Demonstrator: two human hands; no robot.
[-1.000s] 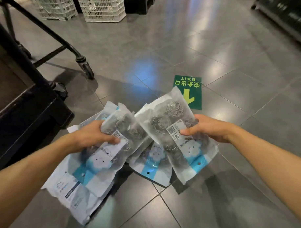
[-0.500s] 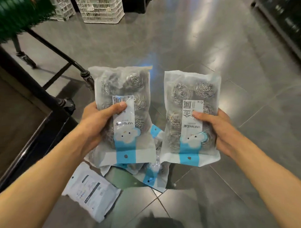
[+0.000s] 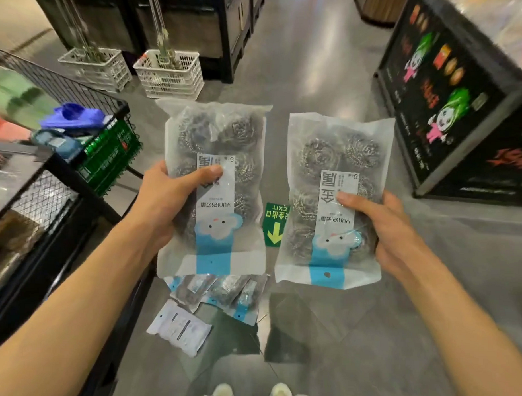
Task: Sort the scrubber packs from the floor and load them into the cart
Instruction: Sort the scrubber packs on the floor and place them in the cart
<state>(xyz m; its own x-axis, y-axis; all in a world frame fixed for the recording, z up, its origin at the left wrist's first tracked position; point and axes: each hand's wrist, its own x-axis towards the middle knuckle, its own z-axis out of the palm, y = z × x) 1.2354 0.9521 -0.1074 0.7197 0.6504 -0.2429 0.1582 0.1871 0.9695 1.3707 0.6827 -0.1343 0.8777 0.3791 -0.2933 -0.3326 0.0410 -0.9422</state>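
- Left hand (image 3: 162, 203) grips one scrubber pack (image 3: 214, 190) by its left edge, thumb pressed across the white label on the front and the other fingers curled out of sight behind it.
- Right hand (image 3: 391, 232) grips a second scrubber pack (image 3: 335, 200) by its right edge, thumb lying across its label in the same way.
- Both packs are held upright side by side above the floor (image 3: 367, 335), apart from each other, printed fronts toward the camera with the label text upside down; each shows steel-wool balls through clear plastic and a blue strip with a cloud figure near the bottom.
- More packs on the floor (image 3: 221, 294) lie in a loose overlapping pile below the left-hand pack, and one white pack (image 3: 179, 328) lies just beside that pile, nearer the person.
- Wire-mesh cart (image 3: 65, 87) stands at the left, with a green crate (image 3: 107, 157) and a blue-purple item (image 3: 73, 117) in it.
- Green exit sticker (image 3: 275, 225) with a yellow arrow shows on the floor between the two held packs.
- Two white baskets (image 3: 169, 73) stand farther back, and a dark printed display box (image 3: 464, 116) is at the right.
- Toes of two light shoes (image 3: 253, 394) show at the bottom edge.
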